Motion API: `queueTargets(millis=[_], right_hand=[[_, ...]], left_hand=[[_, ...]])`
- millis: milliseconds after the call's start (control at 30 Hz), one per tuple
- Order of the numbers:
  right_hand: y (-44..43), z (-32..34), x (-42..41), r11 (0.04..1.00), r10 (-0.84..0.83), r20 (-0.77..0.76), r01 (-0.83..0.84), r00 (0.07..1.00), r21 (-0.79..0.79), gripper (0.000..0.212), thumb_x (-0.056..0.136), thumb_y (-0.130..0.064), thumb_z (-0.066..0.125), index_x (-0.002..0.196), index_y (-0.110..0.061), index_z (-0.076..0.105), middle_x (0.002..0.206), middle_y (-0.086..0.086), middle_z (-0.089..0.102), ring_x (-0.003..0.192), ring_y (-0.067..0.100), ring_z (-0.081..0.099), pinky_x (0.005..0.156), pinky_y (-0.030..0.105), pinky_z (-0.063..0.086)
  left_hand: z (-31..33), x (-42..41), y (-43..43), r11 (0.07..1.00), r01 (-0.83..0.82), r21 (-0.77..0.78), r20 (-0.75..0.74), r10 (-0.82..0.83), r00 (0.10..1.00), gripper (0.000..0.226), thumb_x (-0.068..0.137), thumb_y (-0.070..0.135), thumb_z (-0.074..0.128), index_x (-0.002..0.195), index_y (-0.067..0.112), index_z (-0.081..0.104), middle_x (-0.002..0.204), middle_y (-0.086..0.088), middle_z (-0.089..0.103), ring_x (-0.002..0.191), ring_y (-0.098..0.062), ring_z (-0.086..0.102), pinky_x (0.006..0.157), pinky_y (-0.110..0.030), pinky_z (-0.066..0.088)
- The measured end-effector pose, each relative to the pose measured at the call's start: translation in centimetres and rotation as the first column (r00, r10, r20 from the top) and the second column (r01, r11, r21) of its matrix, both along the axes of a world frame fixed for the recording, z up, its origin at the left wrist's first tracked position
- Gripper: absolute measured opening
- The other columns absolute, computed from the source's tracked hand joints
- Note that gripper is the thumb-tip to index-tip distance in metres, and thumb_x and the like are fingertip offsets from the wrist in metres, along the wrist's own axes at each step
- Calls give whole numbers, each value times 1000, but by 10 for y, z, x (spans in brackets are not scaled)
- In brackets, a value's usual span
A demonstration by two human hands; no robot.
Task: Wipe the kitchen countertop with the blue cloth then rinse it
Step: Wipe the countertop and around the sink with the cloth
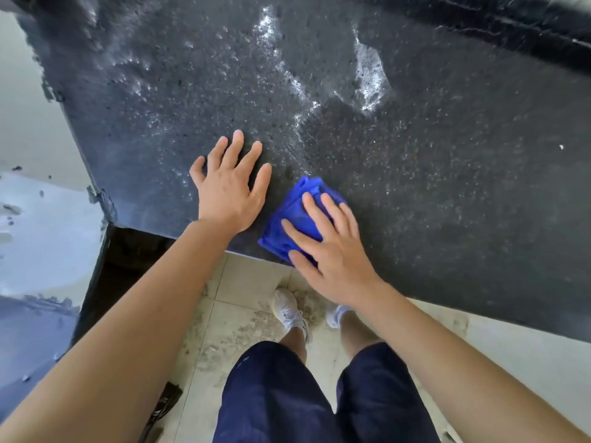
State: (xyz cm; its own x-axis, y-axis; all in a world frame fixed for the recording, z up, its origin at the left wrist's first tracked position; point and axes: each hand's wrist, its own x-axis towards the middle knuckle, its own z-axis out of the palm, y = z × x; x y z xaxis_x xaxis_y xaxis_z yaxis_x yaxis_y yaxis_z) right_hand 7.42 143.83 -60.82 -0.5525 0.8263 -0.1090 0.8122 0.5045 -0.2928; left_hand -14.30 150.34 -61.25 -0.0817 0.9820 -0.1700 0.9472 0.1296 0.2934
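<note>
A folded blue cloth lies on the dark speckled countertop, close to its front edge. My right hand presses flat on the cloth with straight, spread fingers and covers its near right part. My left hand rests flat on the bare counter just left of the cloth, fingers spread, holding nothing. Wet, shiny streaks cross the counter farther back.
The counter's left end drops off beside a pale wall surface. A raised dark ledge runs along the back right. Below the front edge are beige floor tiles and my own legs and white shoes.
</note>
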Motion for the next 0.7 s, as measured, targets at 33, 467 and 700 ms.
queueTargets(millis=[33,467,700], right_hand=[[-5,0,-22,999,44,-18,-44,999,-10,47,101,-47,43,146,-34,48,164,12,20,151,38,12,122,55,9],[85,-4,94,934,-356,111,358,928,6,56,93,-69,35,145,-48,42,166,1,15,149,32,11,120,49,11],[76,-10,-15,910,-409,-24,410,912,58,55,94,-58,44,140,-30,56,156,19,34,139,53,26,116,61,19]], left_hand=[[0,-2,1,1000,-14,15,32,14,999,53,101,54,23,143,34,49,160,3,31,148,-21,21,114,-46,13],[27,-44,-49,955,-284,89,87,277,957,40,106,36,34,123,19,67,148,-8,49,141,-28,37,115,-51,23],[32,-51,-84,952,-305,-16,92,306,948,50,107,41,22,135,24,60,155,-4,40,146,-24,28,120,-49,13]])
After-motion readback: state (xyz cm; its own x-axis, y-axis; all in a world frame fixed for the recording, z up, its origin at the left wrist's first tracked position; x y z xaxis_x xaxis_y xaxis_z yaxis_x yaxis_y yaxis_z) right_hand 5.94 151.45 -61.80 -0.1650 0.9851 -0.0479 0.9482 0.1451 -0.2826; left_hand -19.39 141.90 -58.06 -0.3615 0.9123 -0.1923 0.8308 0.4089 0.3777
